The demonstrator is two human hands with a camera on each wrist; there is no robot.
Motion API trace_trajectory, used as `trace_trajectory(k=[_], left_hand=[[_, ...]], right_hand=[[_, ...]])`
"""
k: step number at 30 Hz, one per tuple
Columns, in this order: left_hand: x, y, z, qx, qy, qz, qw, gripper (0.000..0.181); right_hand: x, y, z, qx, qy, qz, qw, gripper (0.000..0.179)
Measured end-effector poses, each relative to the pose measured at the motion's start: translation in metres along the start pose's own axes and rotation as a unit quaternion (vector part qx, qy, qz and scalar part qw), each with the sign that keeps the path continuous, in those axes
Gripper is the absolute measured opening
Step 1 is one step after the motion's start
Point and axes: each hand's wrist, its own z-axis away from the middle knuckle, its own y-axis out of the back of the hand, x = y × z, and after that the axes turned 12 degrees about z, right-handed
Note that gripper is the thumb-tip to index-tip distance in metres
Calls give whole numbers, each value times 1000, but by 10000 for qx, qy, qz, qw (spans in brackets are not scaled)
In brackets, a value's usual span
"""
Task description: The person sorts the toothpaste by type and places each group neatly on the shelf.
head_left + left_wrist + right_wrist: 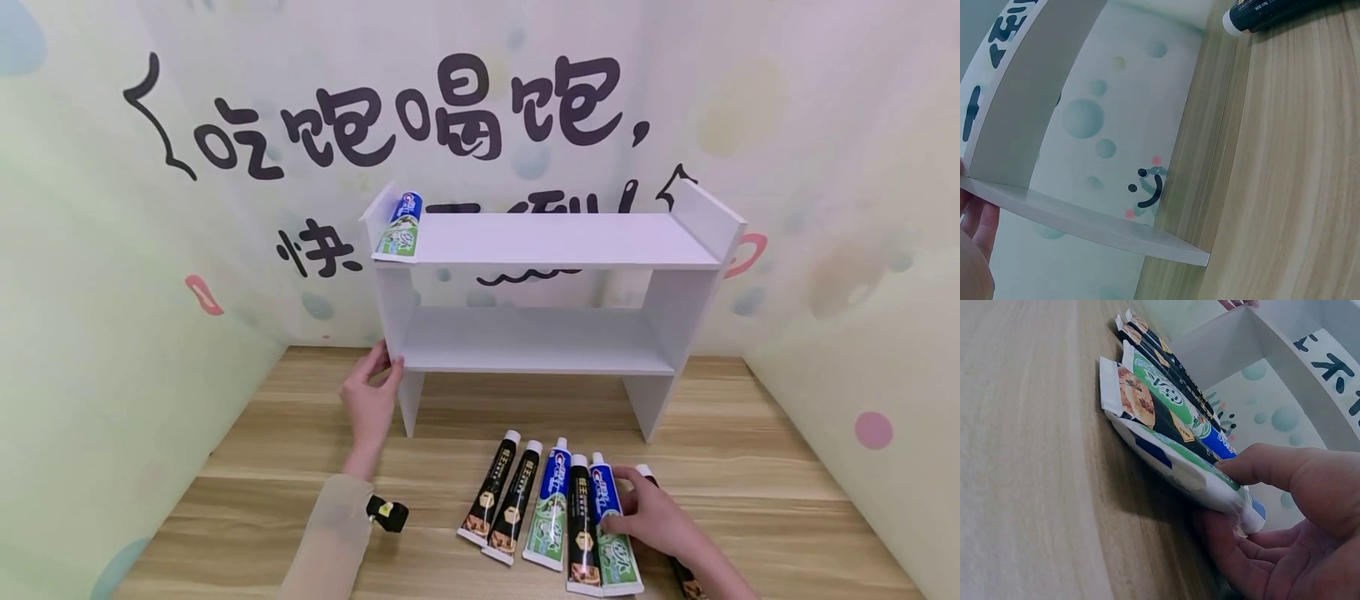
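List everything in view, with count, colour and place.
Table: 1, wood-brown, across the foreground
Rack: 1, white, standing on the table
Blue-and-green tubes: 3, blue and green, one on the rack's top at the left, two on the table
Black tubes: 4, black with white caps, on the table
Walls: 3, pale with coloured spots, behind and both sides
Lettering: two lines, black, back wall
Wrist device: 1, black, left wrist
Sleeve: 1, pale beige, left forearm
Left hand: 1, bare, gripping the rack's left side
Right hand: 1, bare, pinching the right-hand blue-and-green tube

Pale spotted walls (817,92) around wood-grain table (251,492)
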Motion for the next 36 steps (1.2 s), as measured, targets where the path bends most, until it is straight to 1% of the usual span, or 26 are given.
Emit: trace_trajectory(k=[4, 8, 14, 21, 26, 32, 36], left_hand=[[-1, 1, 0, -13, -20, 70, 10000, 34], [0, 0, 1, 4, -49, 82, 10000, 35], [1, 0, 1, 18, -28, 74, 10000, 36], [0, 0, 1, 5, -32, 41, 10000, 35], [-1, 1, 1, -11, -38, 26, 10000, 35], [-2, 1, 1, 21, 26, 81, 10000, 35], [-2, 0, 1, 33, 51, 56, 10000, 35]], right_hand=[[1, 1, -1, -189, -13, -154, 9997, 79], [6, 2, -1, -340, 201, -329, 9987, 79], [10, 5, 2, -574, 454, -827, 9939, 80], [11, 11, 6, -373, 833, -972, 9911, 81], [9, 22, 6, -396, 1014, -1061, 9884, 84], [-2, 34, 10, -439, 1205, -1233, 9841, 86], [-12, 42, 13, -368, 1282, -1327, 9821, 85]])
